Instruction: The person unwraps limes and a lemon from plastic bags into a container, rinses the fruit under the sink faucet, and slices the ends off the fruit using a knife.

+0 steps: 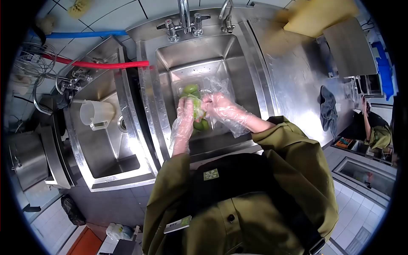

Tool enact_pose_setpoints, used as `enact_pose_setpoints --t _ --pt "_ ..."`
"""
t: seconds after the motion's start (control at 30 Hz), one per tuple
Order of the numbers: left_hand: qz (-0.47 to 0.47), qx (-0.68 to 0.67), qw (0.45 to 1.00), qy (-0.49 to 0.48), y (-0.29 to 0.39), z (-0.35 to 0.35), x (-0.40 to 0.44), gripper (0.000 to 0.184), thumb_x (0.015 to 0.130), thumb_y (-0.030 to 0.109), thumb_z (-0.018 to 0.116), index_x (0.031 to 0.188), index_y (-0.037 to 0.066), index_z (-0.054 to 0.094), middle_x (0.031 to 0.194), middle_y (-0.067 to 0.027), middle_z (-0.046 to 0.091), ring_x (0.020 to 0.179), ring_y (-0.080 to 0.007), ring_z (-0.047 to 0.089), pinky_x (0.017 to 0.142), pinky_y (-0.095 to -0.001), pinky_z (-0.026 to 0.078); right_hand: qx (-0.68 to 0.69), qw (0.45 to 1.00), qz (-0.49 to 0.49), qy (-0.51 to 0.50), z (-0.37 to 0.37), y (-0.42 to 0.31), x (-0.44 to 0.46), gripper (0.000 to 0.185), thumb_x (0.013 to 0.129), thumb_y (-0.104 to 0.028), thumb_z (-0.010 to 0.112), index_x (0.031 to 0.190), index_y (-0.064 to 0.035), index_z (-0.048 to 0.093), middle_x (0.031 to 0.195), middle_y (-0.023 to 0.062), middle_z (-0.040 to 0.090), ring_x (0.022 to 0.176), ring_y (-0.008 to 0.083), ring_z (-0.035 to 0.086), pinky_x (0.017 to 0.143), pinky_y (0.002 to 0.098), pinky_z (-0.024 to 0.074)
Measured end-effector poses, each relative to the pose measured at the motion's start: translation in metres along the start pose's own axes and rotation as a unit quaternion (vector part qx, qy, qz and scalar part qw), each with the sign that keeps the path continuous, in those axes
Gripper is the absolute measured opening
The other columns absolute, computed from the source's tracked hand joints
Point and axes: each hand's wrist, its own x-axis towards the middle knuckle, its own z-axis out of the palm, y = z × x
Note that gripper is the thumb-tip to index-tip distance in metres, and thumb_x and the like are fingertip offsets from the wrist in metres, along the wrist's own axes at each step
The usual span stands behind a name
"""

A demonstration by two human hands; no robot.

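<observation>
Over the right-hand steel sink (193, 53), my two hands meet in clear plastic gloves. My left hand (183, 121) is closed around a green fruit or vegetable (196, 106) with plastic film about it. Fingers of my right hand (223, 106) are pinched at the right side of this item; what exactly they grip is too small to tell. Other green pieces lie just above (191, 89) and below (202, 125) the hands, in a clear container partly hidden by them. A loose clear plastic bag (227, 87) hangs beside my right hand.
A faucet (184, 17) rises behind the sink. In the left sink (97, 170) stands a translucent jug (97, 114). A red hose (106, 65) crosses its back edge. To the right are a dark cloth (327, 108) and a steel counter (293, 76). Another person (374, 127) is at far right.
</observation>
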Motion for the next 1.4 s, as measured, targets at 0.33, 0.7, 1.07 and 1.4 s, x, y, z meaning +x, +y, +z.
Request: enact_pose_setpoints --t 0.33,0.7,1.07,1.4 --pt "-0.088 -0.241 0.951 -0.174 0.031 0.008 -0.022 0.042 0.085 0.037 0.047 0.1 -0.002 0.05 0.078 -0.0125 0.056 0.059 -0.0192 0.054 0.043 -0.0263 0.038 -0.139 0.976 -0.066 0.152 -0.049 0.035 0.007 0.031 0.08 -0.03 0.051 0.091 -0.0019 0.058 0.081 0.0186 0.06 0.073 0.0298 0.06 0.063 0.0378 0.0481" --pt "-0.082 -0.268 0.959 -0.045 0.007 0.028 -0.012 0.053 0.086 0.049 0.041 0.117 0.006 0.042 0.113 -0.0116 0.048 0.092 -0.0209 0.055 0.067 -0.0315 0.051 0.329 0.941 0.031 0.075 0.003 0.017 -0.016 0.02 0.086 -0.02 0.053 0.092 -0.0016 0.057 0.075 0.0 0.055 0.065 0.0082 0.05 0.057 0.0219 0.0426" --pt "-0.163 -0.352 0.921 -0.029 -0.011 0.042 -0.018 0.053 0.079 0.044 0.05 0.109 0.001 0.048 0.088 -0.0158 0.057 0.056 -0.0253 0.054 0.041 -0.0287 0.04 0.529 0.826 0.136 0.138 -0.012 -0.013 -0.032 0.032 0.086 -0.032 0.053 0.092 -0.0014 0.055 0.069 0.0037 0.054 0.056 0.0128 0.05 0.051 0.0264 0.0424" --pt "-0.095 -0.216 0.962 -0.141 0.012 0.042 -0.022 0.045 0.09 0.042 0.036 0.116 0.005 0.042 0.115 -0.0101 0.047 0.1 -0.0213 0.052 0.074 -0.0335 0.051 0.464 0.884 0.051 0.022 -0.015 -0.044 -0.05 0.03 0.086 -0.025 0.049 0.098 0.0016 0.058 0.088 0.01 0.059 0.072 0.0118 0.055 0.069 0.0248 0.0449"
